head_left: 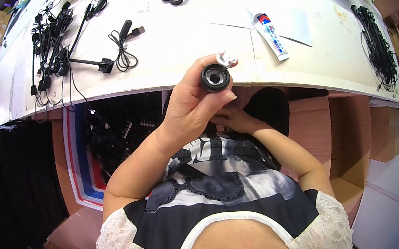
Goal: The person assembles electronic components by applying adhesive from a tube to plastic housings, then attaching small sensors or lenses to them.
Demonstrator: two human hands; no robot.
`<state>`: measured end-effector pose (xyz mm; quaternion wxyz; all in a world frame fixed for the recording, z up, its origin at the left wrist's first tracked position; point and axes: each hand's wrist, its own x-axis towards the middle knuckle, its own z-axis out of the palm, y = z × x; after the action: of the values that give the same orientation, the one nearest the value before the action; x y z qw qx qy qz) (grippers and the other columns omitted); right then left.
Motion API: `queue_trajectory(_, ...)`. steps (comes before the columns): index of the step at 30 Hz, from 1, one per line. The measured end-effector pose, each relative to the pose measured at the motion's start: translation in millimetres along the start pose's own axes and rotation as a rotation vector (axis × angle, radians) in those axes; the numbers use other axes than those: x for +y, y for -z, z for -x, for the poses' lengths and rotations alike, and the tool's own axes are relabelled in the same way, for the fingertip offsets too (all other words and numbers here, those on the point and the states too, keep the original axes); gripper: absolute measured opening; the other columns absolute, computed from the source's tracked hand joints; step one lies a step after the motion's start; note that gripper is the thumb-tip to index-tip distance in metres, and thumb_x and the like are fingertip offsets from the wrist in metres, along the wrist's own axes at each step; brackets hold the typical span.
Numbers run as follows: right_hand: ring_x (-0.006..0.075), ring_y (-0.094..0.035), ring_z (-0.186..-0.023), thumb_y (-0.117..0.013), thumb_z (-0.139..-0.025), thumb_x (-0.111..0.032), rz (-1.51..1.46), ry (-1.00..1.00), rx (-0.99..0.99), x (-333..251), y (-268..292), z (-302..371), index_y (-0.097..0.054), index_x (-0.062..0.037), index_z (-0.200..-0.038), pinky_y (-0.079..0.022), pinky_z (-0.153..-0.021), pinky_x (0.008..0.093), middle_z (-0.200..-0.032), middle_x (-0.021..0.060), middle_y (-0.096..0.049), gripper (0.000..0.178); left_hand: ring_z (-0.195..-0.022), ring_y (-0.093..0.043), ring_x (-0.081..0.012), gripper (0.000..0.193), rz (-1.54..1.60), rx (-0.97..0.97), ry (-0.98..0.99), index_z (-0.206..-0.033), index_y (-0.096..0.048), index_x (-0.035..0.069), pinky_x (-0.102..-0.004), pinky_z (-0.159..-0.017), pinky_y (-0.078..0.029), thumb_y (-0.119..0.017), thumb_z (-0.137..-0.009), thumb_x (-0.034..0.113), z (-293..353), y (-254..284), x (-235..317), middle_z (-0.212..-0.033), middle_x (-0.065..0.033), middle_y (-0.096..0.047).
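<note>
- I see my left hand (191, 106) gripping a black ring part (215, 77) right at the white table (186, 38) edge, open room below.
- Right hand (232, 118) sits lower, tucked behind; can't tell its grip.

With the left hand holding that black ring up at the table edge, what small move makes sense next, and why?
Probably bring the right hand up to the black ring. The left hand pinches the ring with its opening facing the camera, a small clear piece at its rim, while the right hand sits low by the lap, partly hidden behind the left.
</note>
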<state>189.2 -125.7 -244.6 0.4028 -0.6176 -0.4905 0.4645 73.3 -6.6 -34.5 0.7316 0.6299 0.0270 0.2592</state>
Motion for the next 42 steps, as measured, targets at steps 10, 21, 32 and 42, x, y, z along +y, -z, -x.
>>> queue_trajectory(10,0.0316,-0.058,-0.082,-0.042,-0.089,-0.036,0.416,0.138,-0.056,51.5,-26.4,-19.6,-0.061,-0.0055,-0.088,-0.045,-0.073,0.0404,-0.083,0.0138,-0.062,0.037,-0.069,-0.044,-0.0067,0.043,-0.017,-0.034,0.065,-0.117,-0.043,-0.003,-0.0185,-0.064,-0.036,-0.061,-0.08,0.009,1.9,2.1,12.6,-0.077,-0.0028,-0.049)
queue_trajectory(21,0.0138,-0.058,-0.077,-0.058,-0.076,0.0,0.353,0.168,0.168,-251.2,88.7,-17.1,-0.062,-0.0017,-0.091,-0.045,-0.069,0.0243,-0.087,0.0077,-0.061,0.015,-0.079,-0.046,-0.0047,0.045,-0.006,0.097,0.045,-0.117,-0.046,0.003,-0.0186,-0.072,-0.041,-0.063,-0.075,-0.002,18.9,48.6,8.1,-0.093,-0.0015,-0.051)
queue_trajectory(32,0.0229,-0.055,-0.086,-0.059,-0.057,0.004,0.888,0.943,0.133,-278.9,70.3,-42.4,-0.065,-0.0065,-0.078,-0.044,-0.068,0.0311,-0.098,0.0092,-0.057,0.024,-0.082,-0.053,-0.0083,0.041,-0.004,0.059,0.116,-0.115,-0.048,0.004,-0.0221,-0.073,-0.045,-0.062,-0.077,0.0,23.5,60.0,5.0,-0.093,-0.003,-0.056)
queue_trajectory(42,0.0156,-0.057,-0.081,-0.048,-0.068,0.01,0.68,0.815,0.185,-281.7,92.7,-50.1,-0.067,-0.0074,-0.085,-0.045,-0.063,0.0251,-0.102,0.0076,-0.061,0.031,-0.082,-0.052,-0.0079,0.043,-0.061,0.021,0.115,-0.115,-0.048,0.002,-0.0206,-0.073,-0.044,-0.063,-0.075,0.001,19.8,70.0,0.9,-0.093,-0.002,-0.054)
